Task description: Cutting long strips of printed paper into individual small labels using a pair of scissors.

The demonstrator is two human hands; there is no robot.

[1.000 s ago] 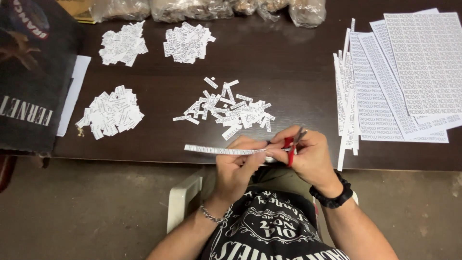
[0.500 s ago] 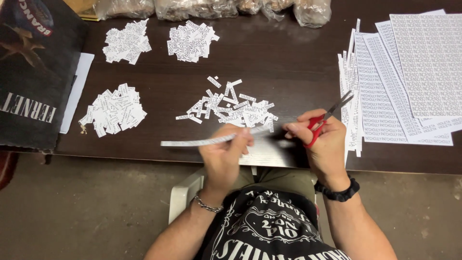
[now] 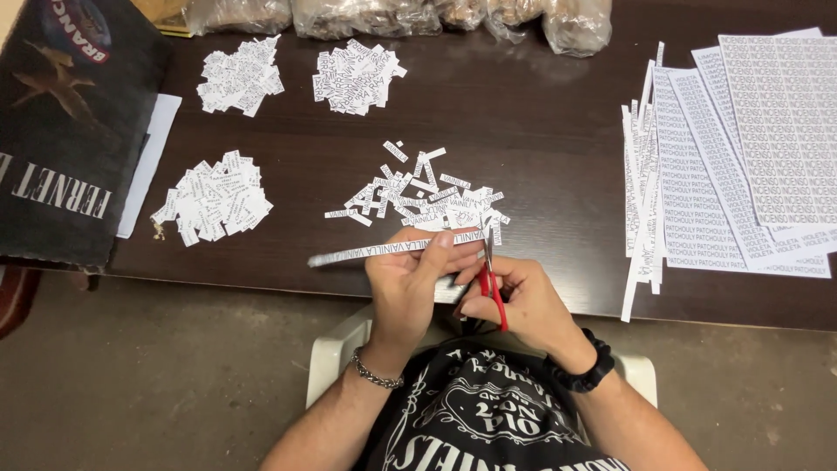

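Left hand [image 3: 410,288]: pinches thin printed paper strip [image 3: 366,253] at the worktop's [image 3: 540,131] near edge. Right hand [image 3: 523,301]: grips red-handled scissors [image 3: 491,270], blades on strip. Slips [image 3: 427,201] heaped beyond.

Dark brown wooden table [image 3: 540,122] takes up most of the view, with its near edge running across the middle. Below it there's a plain greyish-brown concrete-looking floor [image 3: 174,384], a bit scuffed, and a white plastic chair [image 3: 336,353] sits at the table's near edge. Lighting's even and soft, no harsh shadows.

White label strip [image 3: 392,249] near cut labels [image 3: 427,201], clear bags [image 3: 392,16] behind.
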